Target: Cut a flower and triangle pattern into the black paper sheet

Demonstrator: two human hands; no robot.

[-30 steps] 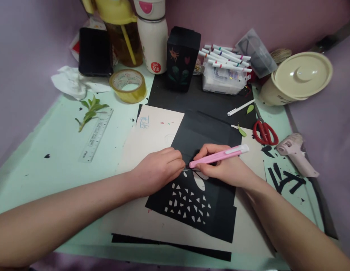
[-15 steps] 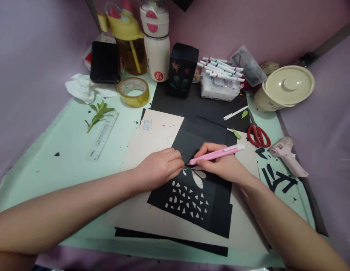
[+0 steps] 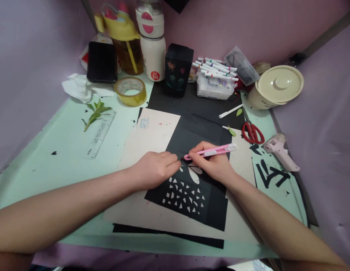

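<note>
My right hand [image 3: 211,162] grips a pink utility knife [image 3: 217,151], its tip end low over a sheet of black paper [image 3: 214,205]. Beside that tip, my left hand [image 3: 156,169] lies on the same sheet with its fingers curled and pressed together at the paper; the fingertips are partly hidden. Petal-shaped openings [image 3: 194,175] show just below the hands, and several small triangular and four-sided holes fill the lower part of the sheet. White board [image 3: 128,205] lies underneath.
Left lie a clear ruler [image 3: 100,135], a leafy sprig [image 3: 95,113] and yellow tape [image 3: 131,98]. Bottles [image 3: 152,56], a black box [image 3: 177,71] and markers [image 3: 216,69] line the back. Red scissors [image 3: 252,132], a glue gun [image 3: 280,150] and a lidded pot [image 3: 279,86] stand right.
The pink knife has rolled in my right hand, so its white slider now shows, and its tip has shifted slightly. The whole view has drifted a little. My left hand keeps its place on the paper.
</note>
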